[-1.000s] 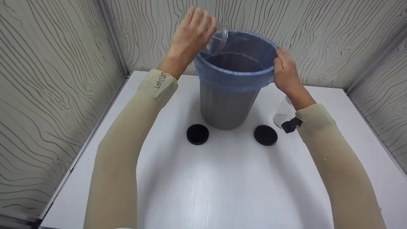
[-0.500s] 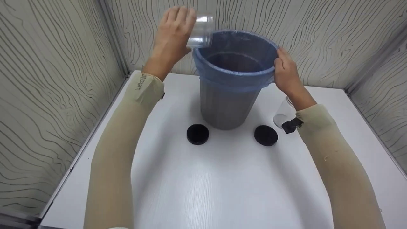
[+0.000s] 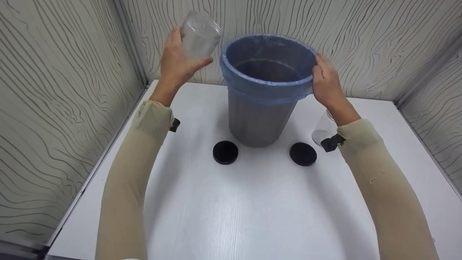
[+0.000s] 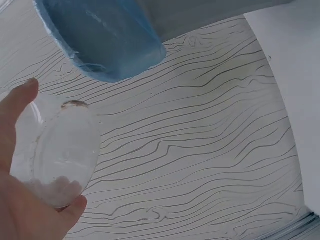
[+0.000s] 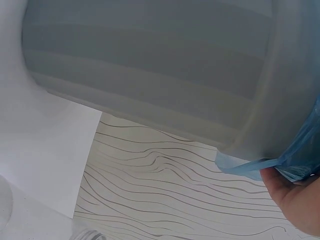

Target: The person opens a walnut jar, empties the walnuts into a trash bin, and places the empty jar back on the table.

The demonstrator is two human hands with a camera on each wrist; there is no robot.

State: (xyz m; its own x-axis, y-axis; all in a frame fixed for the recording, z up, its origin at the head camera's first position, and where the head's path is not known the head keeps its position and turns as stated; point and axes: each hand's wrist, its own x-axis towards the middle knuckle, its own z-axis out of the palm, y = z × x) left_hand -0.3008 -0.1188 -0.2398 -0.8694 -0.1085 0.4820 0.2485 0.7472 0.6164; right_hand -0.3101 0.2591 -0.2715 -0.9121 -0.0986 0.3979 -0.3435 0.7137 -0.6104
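Note:
My left hand (image 3: 177, 59) holds a clear jar (image 3: 202, 36) up to the left of the bin, thumb on its near side and fingers round the far side. The jar is tilted. Whitish clumps (image 4: 57, 190) show inside it in the left wrist view. A grey trash bin (image 3: 256, 119) stands on the table, a blue plastic bag (image 3: 267, 92) folded over its rim. At the rim's right side my right hand (image 3: 326, 81) grips the edge through the bag; the right wrist view shows its thumb against the blue plastic.
Two round black lids (image 3: 225, 152) lie on the white table (image 3: 231, 209) in front of the bin. Partly behind my right wrist is a second clear jar (image 3: 321, 130). Wood-patterned walls (image 3: 361, 43) enclose the table at the back and sides.
From over the bin's mouth, my left hand has carried the jar out to the left and turned it, so its base now faces up more. The right hand keeps its place on the rim.

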